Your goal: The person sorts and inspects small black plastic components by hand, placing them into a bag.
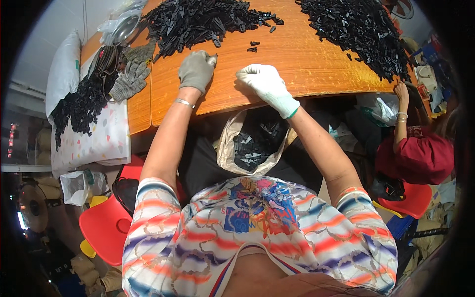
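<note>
My left hand (196, 72), in a grey glove, rests low over the wooden table with its fingers curled closed. Just beyond it lies a large pile of small black clip-like pieces (195, 24). My right hand (265, 85), in a white glove, is closed in a pinch above the table's near edge. Whatever either hand holds is hidden or too small to name. Two loose black pieces (253, 49) lie between the big pile and my right hand. Below the edge, an open pale bag (228, 143) at my lap contains many such black pieces.
Another black pile (361, 37) covers the table's (302, 59) far right. A person in a dark red top (415, 156) reaches there. At left are grey knitted gloves (131, 79), a white sack (65, 74) and more black pieces (81, 106). Red stools (106, 225) stand on both sides.
</note>
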Action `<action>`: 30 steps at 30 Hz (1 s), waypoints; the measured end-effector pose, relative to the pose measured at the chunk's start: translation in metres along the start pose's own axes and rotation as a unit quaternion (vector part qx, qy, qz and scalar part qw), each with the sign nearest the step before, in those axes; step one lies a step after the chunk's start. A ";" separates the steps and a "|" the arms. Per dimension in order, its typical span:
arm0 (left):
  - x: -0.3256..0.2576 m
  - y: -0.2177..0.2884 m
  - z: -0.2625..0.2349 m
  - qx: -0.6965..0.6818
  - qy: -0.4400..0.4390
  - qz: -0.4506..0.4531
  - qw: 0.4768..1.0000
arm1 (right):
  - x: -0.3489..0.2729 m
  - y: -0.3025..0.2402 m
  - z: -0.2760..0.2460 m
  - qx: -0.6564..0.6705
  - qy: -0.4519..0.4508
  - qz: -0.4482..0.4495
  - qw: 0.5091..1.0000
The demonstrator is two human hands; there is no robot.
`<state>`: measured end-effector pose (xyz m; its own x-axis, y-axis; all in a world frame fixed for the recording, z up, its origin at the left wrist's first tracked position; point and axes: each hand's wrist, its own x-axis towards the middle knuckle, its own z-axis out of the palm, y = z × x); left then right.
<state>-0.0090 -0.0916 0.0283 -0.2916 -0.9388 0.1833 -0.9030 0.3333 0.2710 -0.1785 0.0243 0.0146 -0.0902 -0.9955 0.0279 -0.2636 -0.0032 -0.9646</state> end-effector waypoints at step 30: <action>-0.088 0.041 -0.003 -0.764 -0.121 -0.085 0.628 | -0.001 -0.006 0.020 -0.015 0.157 -0.095 0.983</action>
<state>-0.0190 0.0051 0.0261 -0.4373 -0.8965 -0.0703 0.3757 -0.2532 0.8915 -0.1580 0.0234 0.0154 -0.3274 -0.8988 0.2916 -0.3325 -0.1793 -0.9259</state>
